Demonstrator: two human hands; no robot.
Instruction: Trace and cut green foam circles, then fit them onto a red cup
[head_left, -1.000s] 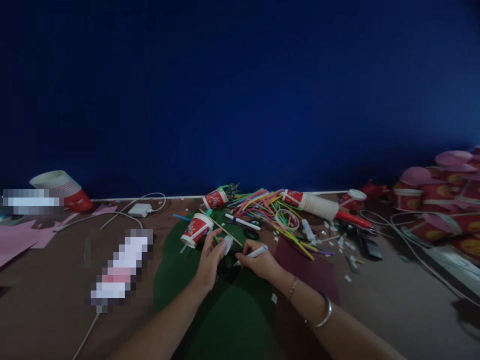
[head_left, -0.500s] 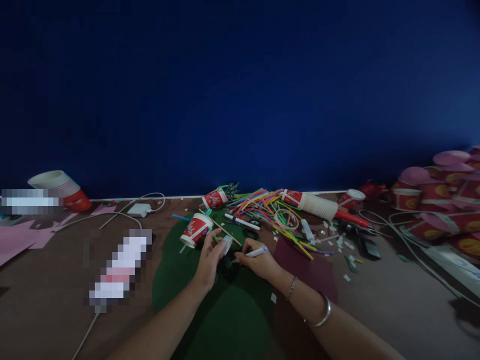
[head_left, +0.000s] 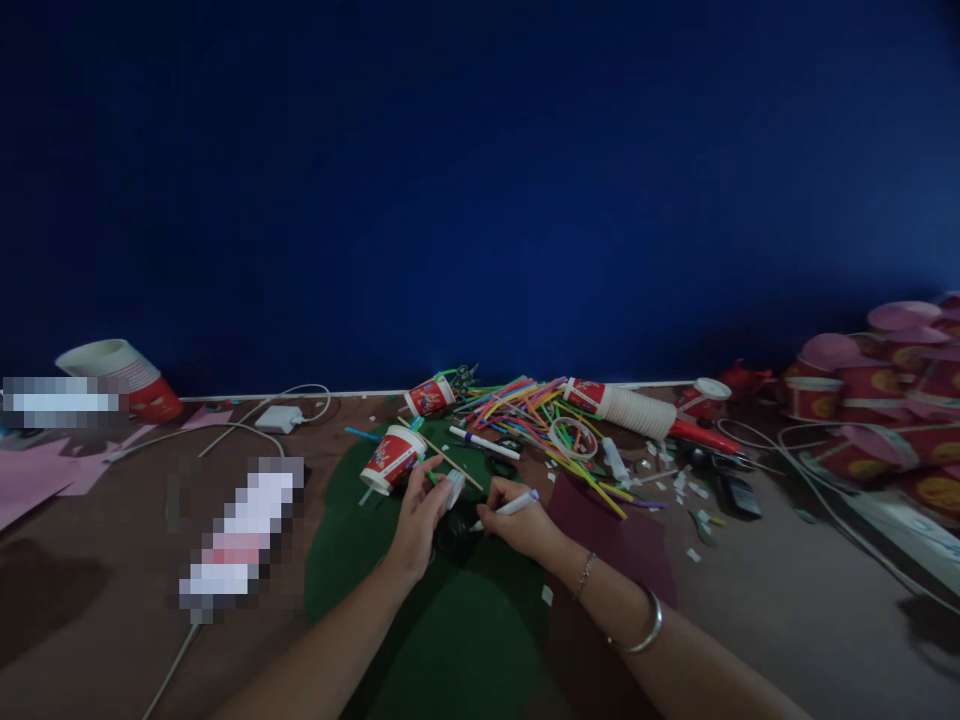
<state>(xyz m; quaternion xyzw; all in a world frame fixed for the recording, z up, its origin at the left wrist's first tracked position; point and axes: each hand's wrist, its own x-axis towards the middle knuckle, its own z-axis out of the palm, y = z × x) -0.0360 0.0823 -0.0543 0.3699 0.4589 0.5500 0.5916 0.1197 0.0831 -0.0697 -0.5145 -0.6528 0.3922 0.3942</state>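
My right hand [head_left: 517, 520] is closed around a white marker [head_left: 517, 503] with a purple end, its tip pointing down to the left. My left hand [head_left: 420, 515] faces it, fingers closed on a small pale flat piece [head_left: 454, 488] whose kind I cannot make out. A short green strip shows by its index finger. Between and below the hands lies a dark object [head_left: 452, 532], too dim to name, on green paper [head_left: 465, 640]. A red and white paper cup [head_left: 391, 460] lies tilted just beyond my left hand. A thin wooden stick [head_left: 442, 455] runs behind the fingers.
Another white marker [head_left: 484, 442] and many coloured straws [head_left: 517, 405] lie behind the hands. Stacked paper cups [head_left: 637, 412], paper scraps and dark red paper [head_left: 615, 545] are to the right. Decorated red cups [head_left: 870, 385] crowd the far right. A charger [head_left: 278, 419] with cable lies left.
The marker in my right hand has shifted slightly right and up. My left hand stays almost where it was. A shadow has appeared on the table at the far left.
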